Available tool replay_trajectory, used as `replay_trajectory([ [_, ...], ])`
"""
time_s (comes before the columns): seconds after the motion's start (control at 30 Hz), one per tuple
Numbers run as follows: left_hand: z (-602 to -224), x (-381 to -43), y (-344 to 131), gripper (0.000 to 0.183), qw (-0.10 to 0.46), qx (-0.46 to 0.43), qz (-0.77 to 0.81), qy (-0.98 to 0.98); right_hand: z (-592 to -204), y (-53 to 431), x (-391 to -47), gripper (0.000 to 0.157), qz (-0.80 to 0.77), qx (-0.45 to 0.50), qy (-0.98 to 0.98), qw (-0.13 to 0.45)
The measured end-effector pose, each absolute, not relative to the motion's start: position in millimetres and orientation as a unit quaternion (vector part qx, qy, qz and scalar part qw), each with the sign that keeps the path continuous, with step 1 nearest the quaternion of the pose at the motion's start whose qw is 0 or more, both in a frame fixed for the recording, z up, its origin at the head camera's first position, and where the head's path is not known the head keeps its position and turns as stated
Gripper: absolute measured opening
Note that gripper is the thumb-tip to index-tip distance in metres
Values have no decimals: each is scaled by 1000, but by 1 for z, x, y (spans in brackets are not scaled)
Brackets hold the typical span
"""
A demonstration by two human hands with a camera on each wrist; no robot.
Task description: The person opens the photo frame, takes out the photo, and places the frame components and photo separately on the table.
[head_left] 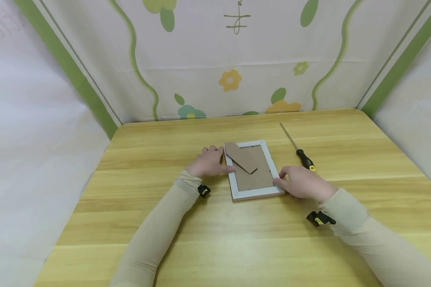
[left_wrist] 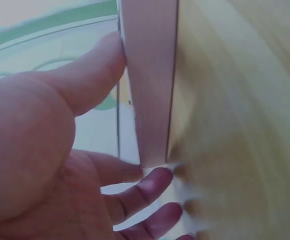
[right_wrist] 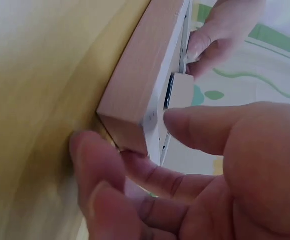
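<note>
A picture frame (head_left: 253,195) lies back side up on the table, with a white border, a brown backing board and a brown stand flap (head_left: 241,158) set slantwise across its upper left. At its left side my left hand (head_left: 209,162) holds it, the thumb over the white border and the fingers by the far left corner. My right hand (head_left: 301,181) pinches the near right corner between thumb and index finger. In the right wrist view the frame's wooden edge (right_wrist: 135,75) shows close up, the other fingers curled beside it near the table.
A screwdriver (head_left: 304,158) with a black and yellow handle and a long shaft lies right of the frame, behind the right hand. The wooden table (head_left: 215,247) ends at a white cloth backdrop (head_left: 201,79) printed with flowers.
</note>
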State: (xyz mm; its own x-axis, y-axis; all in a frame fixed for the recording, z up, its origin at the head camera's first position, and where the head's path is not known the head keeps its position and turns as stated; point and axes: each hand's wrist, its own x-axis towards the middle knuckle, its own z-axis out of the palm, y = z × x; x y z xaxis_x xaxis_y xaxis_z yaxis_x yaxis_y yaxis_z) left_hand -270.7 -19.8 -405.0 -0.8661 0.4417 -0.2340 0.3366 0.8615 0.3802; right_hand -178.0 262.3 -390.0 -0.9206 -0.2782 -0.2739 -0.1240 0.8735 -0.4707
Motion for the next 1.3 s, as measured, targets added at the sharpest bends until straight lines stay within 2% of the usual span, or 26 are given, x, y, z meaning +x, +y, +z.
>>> replay_trajectory([
  [0.17,-411,-274,-24,109,156,202,213,943,-391,259,-171,55,-248,-102,943,196],
  [0.3,-413,-278,-25,107,173,218,257,925,-397,254,-168,50,-284,-97,932,206],
  [0.4,-413,-279,-27,92,190,241,320,896,-399,252,-170,41,-319,-89,920,210],
  [0.53,-412,-281,-28,73,210,258,377,864,-401,254,-172,58,-353,-75,907,218],
  [0.6,-412,-281,-29,78,214,244,379,866,-402,254,-173,67,-361,-72,903,220],
  [0.67,-413,-281,-30,87,214,225,379,872,-402,254,-174,70,-372,-69,898,224],
  [0.77,-413,-280,-32,98,212,194,377,881,-403,254,-176,63,-404,-60,884,227],
  [0.83,-413,-280,-33,100,208,184,382,882,-405,255,-179,57,-438,-44,869,225],
  [0.93,-413,-282,-36,98,200,171,391,882,-409,260,-184,58,-500,-5,838,220],
  [1.0,-413,-284,-38,89,198,183,388,881,-410,262,-187,59,-529,14,820,219],
  [1.2,-412,-290,-41,33,211,256,393,858,-411,261,-192,49,-525,2,824,211],
  [1.3,-410,-288,-42,33,215,239,401,858,-411,258,-191,50,-518,4,831,201],
])
